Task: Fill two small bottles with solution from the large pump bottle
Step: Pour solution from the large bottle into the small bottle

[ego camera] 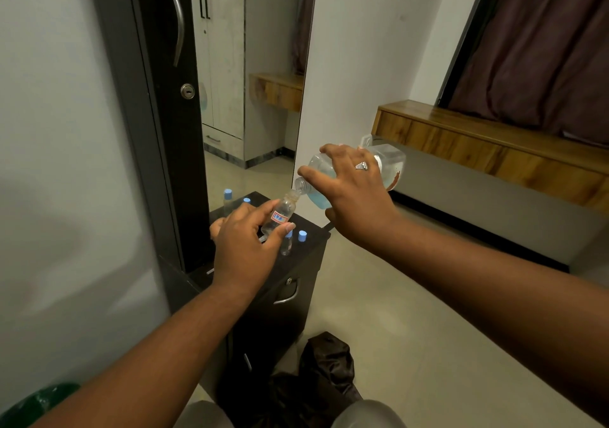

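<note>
My right hand (354, 190) grips the large clear bottle (392, 164), tipped on its side with pale blue solution pooled toward its open neck (301, 184). The neck touches the mouth of a small clear bottle (280, 214) with a red-and-blue label, which my left hand (244, 243) holds tilted above the black cabinet top (313, 229). No pump head is visible on the large bottle. A second small bottle with a blue cap (287, 244) stands just behind my left thumb. A loose blue cap (302, 235) sits beside it.
A tall mirror (250, 81) stands behind the cabinet and reflects a capped small bottle (227, 200). The cabinet has drawers with metal handles (287, 294). A dark bag (326, 365) lies on the tiled floor. A wooden ledge (494, 140) runs along the right wall.
</note>
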